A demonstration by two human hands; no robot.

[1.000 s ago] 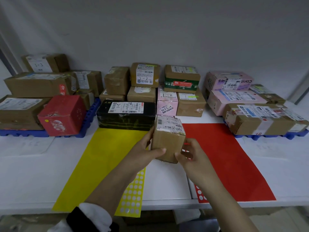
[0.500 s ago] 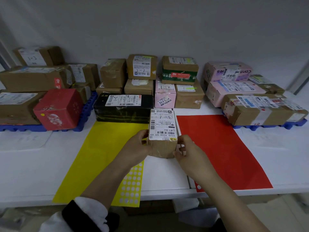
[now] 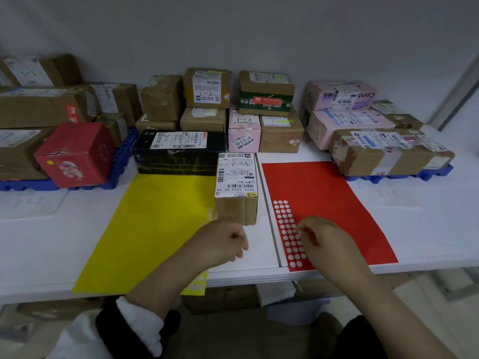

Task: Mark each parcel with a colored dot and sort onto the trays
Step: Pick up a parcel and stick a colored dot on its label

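Grip: both had let go; left hand (image 3: 223, 242) lay loosely curled, empty; right hand (image 3: 324, 242) perhaps pinched a dot.
Placement: parcel (image 3: 236, 187) stood at left hand's twelve o'clock.
Meaning: right fingertips reached red dot sheet (image 3: 287, 229); marking likely next.

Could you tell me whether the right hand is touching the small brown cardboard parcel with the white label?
Apart. The head view shows bare white table between the right hand and the small brown cardboard parcel.

Parcel (image 3: 236, 193) on table (image 3: 51, 242) between left sheet (image 3: 155, 216) and right sheet (image 3: 324, 198), stacked boxes (image 3: 207, 120) behind.
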